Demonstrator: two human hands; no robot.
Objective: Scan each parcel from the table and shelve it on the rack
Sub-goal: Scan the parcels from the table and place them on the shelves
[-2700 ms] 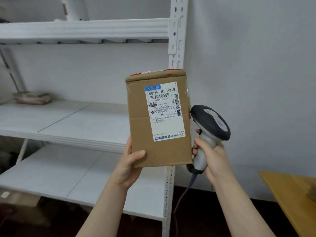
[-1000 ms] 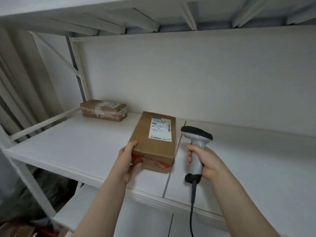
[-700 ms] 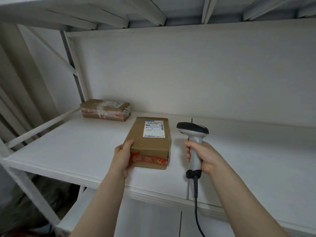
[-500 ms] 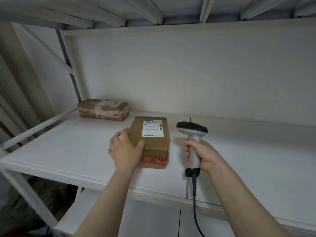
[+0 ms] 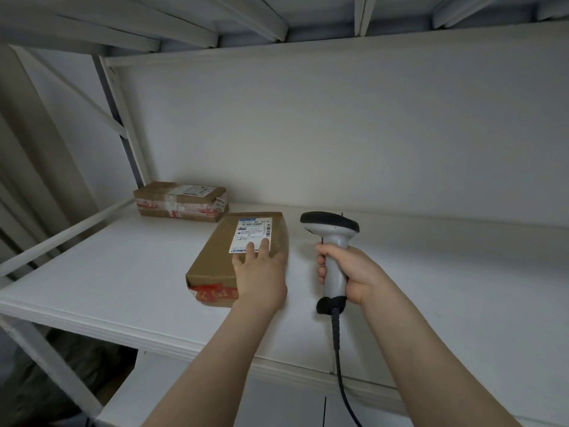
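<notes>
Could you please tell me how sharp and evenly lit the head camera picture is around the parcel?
Head view: dim, soft light, no glare; the left hand is slightly motion-blurred on the brown cardboard parcel with a white label, whose small print is unreadable; the grey handheld scanner looks sharper; the white metal rack leans and splays from wide-angle distortion.

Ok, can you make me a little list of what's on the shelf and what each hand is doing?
shelf: white, holds two parcels
near parcel: brown box lying flat, label facing up, red tape on its front end
far parcel: taped brown box in the back left corner
left hand: rests flat on top of the near parcel, fingers straight
right hand: grips the handle of the scanner, beside the near parcel
</notes>
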